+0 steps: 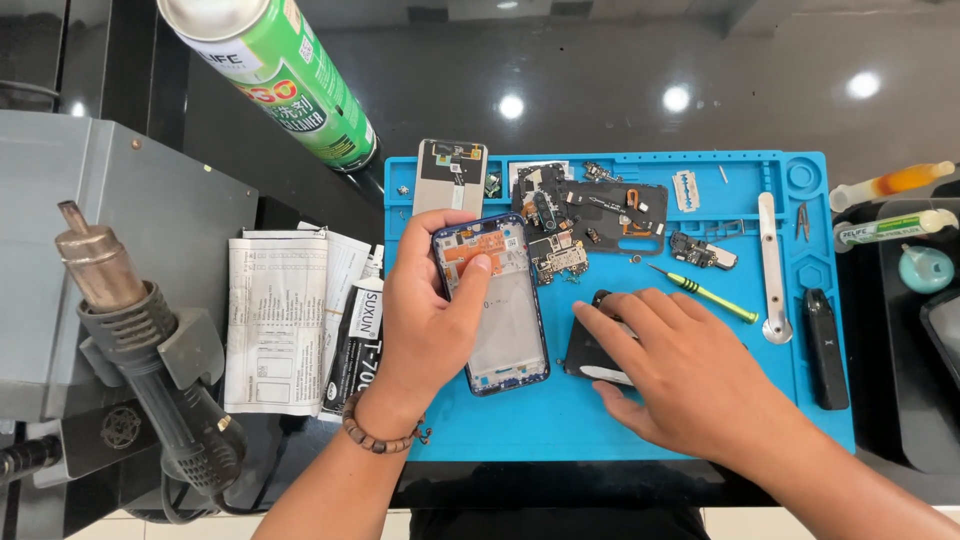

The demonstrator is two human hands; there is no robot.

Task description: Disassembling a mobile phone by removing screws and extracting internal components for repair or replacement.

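Now left hand [425, 315] is curled round phone frame [497, 300], thumb pressed on orange part inside; frame is thus steadied flat on blue mat [700, 420]. Right hand [680, 375] is laid spread, fingers flat, on dark part [590, 352] just beside frame, seemingly pinned against sliding. Boards [590, 215] and back panel [451, 172] are kept along mat's far edge, screwdriver [705, 293] and metal pry tool [771, 270] at right within reach. Heat gun [140, 350] is parked far left, well apart; spray can [275, 70] at rear.
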